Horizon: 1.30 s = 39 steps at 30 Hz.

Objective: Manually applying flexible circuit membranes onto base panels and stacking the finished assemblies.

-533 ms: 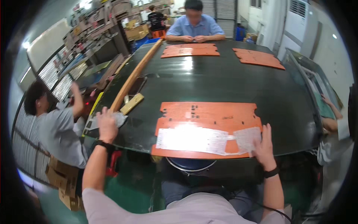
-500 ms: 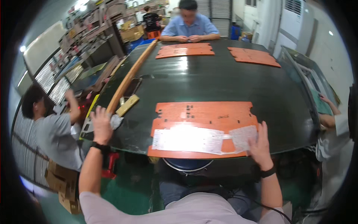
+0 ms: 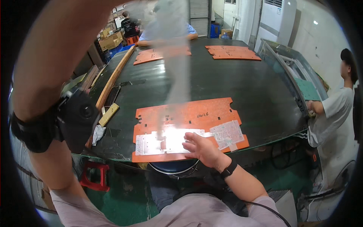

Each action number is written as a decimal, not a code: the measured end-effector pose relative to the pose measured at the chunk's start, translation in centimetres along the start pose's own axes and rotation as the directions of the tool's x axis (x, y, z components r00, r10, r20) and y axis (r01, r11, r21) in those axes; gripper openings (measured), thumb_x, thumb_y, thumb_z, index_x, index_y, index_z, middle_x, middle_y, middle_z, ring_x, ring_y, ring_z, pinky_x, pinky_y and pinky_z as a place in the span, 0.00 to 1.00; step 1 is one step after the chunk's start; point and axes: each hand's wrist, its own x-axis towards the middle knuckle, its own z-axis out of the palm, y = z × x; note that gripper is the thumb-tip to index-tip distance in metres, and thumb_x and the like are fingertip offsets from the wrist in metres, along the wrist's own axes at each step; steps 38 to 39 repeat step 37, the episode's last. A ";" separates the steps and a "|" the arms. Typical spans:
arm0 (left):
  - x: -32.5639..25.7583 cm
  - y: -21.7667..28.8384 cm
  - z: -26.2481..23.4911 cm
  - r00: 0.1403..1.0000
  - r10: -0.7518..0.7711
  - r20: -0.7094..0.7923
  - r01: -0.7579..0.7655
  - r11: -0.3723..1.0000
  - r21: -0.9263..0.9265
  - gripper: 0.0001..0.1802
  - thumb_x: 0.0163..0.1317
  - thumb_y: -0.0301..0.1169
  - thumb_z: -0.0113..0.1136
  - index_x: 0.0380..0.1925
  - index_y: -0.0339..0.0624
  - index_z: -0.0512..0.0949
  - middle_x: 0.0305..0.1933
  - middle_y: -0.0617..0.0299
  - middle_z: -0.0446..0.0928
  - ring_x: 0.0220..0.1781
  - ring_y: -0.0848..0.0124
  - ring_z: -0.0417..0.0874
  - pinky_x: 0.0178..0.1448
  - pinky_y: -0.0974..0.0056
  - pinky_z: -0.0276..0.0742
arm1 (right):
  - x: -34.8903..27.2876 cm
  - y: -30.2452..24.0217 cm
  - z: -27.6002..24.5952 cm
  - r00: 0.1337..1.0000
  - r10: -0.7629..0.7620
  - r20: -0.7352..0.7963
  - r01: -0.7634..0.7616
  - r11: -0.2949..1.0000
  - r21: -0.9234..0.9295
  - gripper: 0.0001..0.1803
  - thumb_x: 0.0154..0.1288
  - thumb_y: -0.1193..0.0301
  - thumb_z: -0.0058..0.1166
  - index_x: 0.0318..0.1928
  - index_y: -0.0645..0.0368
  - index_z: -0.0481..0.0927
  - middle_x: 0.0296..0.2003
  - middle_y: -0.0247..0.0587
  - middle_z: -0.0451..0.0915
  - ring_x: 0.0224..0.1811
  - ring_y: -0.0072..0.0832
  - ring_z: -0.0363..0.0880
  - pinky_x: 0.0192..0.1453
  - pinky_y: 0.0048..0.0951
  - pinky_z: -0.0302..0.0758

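Observation:
My left hand (image 3: 68, 45) is raised close to the camera, smeared by motion and partly cut off by the top edge. From its fingers a translucent film strip (image 3: 177, 72) hangs down, blurred. Its lower end comes over an orange board (image 3: 213, 109) at the table's near edge. A thin silvery sheet (image 3: 148, 145) with circuit-like patterns lies on the board, glaring in the middle. The sheet's right part (image 3: 227, 133) has a small tape-like tab at its lower corner. Above the sheet's middle, my right hand (image 3: 204, 149) is open, fingers apart, holding nothing.
Two more orange boards (image 3: 233, 52) lie at the table's far side. Along the left runs a wooden bar (image 3: 113, 81), with a yellow block (image 3: 108, 114) and crumpled white tissue (image 3: 98, 134) nearby. People sit or stand across and at right. A red stool (image 3: 96, 176) stands below.
My left hand has gone from the table's left side up toward the camera, with the film now hanging from it. My right hand has moved left over the sheet. The view has shifted right.

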 end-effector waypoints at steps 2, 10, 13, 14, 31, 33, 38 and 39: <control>-0.2 -0.3 0.0 0.994 0.050 -0.095 -0.066 0.983 -0.172 0.14 0.66 0.33 0.54 0.49 0.40 0.77 0.67 0.50 0.70 0.66 0.61 0.72 0.68 0.61 0.65 | -0.3 -0.2 -0.3 1.000 -0.007 0.012 0.006 0.996 0.090 0.25 0.76 0.56 0.39 0.63 0.61 0.64 0.59 0.49 0.68 0.56 0.42 0.73 0.64 0.50 0.70; -3.1 -1.5 5.4 0.898 -0.144 -0.416 -0.257 0.595 -0.761 0.18 0.67 0.34 0.54 0.51 0.34 0.77 0.67 0.51 0.69 0.65 0.62 0.73 0.70 0.58 0.64 | 1.6 -2.3 -10.5 0.799 -0.548 -0.247 0.601 0.723 0.341 0.18 0.73 0.63 0.41 0.54 0.62 0.71 0.49 0.44 0.76 0.54 0.37 0.75 0.61 0.42 0.73; -7.1 0.2 9.7 0.736 -0.645 -0.206 -0.124 0.170 -0.978 0.12 0.63 0.26 0.59 0.44 0.31 0.80 0.60 0.51 0.76 0.61 0.63 0.77 0.67 0.62 0.67 | -0.1 -7.9 -10.4 0.703 -0.596 -0.388 0.694 0.694 0.193 0.11 0.74 0.68 0.45 0.48 0.60 0.75 0.43 0.41 0.79 0.46 0.28 0.78 0.52 0.30 0.76; -8.6 -0.7 12.6 0.703 -0.695 -0.150 -0.071 0.142 -0.987 0.12 0.62 0.27 0.60 0.43 0.32 0.80 0.61 0.50 0.75 0.61 0.64 0.76 0.67 0.61 0.67 | -0.4 -9.0 -12.5 0.603 -0.660 -0.448 0.747 0.665 0.026 0.10 0.73 0.68 0.48 0.46 0.60 0.76 0.40 0.38 0.80 0.42 0.25 0.78 0.48 0.28 0.75; -22.1 -6.5 36.7 0.412 -0.905 0.110 0.811 0.309 -0.496 0.08 0.58 0.26 0.61 0.25 0.31 0.79 0.52 0.43 0.79 0.57 0.54 0.79 0.59 0.59 0.71 | 7.5 -9.6 -17.7 0.530 -0.739 -0.416 0.400 0.650 -0.645 0.10 0.69 0.70 0.54 0.35 0.65 0.82 0.28 0.27 0.78 0.30 0.17 0.71 0.37 0.23 0.70; -22.0 -6.8 36.9 0.400 -0.908 0.124 0.815 0.291 -0.500 0.08 0.57 0.27 0.60 0.25 0.31 0.80 0.53 0.43 0.78 0.58 0.53 0.78 0.61 0.58 0.70 | 7.8 -9.6 -17.7 0.530 -0.739 -0.416 0.401 0.651 -0.645 0.11 0.69 0.70 0.55 0.34 0.65 0.82 0.27 0.27 0.78 0.30 0.17 0.71 0.37 0.23 0.70; -21.7 -7.0 36.8 0.371 -0.919 0.135 0.827 0.261 -0.499 0.08 0.56 0.28 0.60 0.26 0.32 0.81 0.55 0.43 0.77 0.59 0.52 0.77 0.63 0.57 0.69 | 7.9 -9.8 -17.1 0.523 -0.747 -0.410 0.365 0.631 -0.684 0.11 0.68 0.70 0.55 0.35 0.65 0.83 0.28 0.27 0.78 0.30 0.17 0.71 0.37 0.23 0.70; -21.7 -7.0 36.8 0.371 -0.919 0.135 0.827 0.261 -0.499 0.08 0.56 0.28 0.60 0.26 0.32 0.81 0.55 0.43 0.77 0.59 0.52 0.77 0.63 0.57 0.69 | 7.9 -9.8 -17.1 0.523 -0.747 -0.410 0.365 0.631 -0.684 0.11 0.68 0.70 0.55 0.35 0.65 0.83 0.28 0.27 0.78 0.30 0.17 0.71 0.37 0.23 0.70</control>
